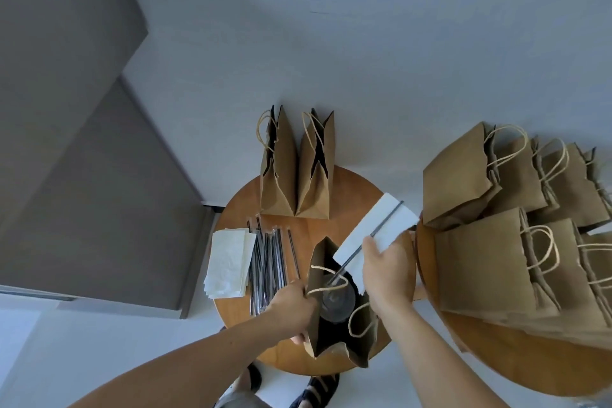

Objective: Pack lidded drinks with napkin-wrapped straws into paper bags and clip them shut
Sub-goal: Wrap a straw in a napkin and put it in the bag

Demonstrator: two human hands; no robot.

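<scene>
Holding open bag (334, 301) mouth with left hand (291, 305) clenched on rim – right hand (385, 270) pinching napkin (374, 235) and straw (371, 238) just above bag. Lidded cup (337, 303) apparently inside – dim. Keeping bundle angled beside cup, clear of handles.

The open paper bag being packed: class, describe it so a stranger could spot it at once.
On the smaller round table, find the bag nearest the person, gripped by the left hand. Unlike the two bags standing behind, it gapes open, showing a lidded cup.
</scene>
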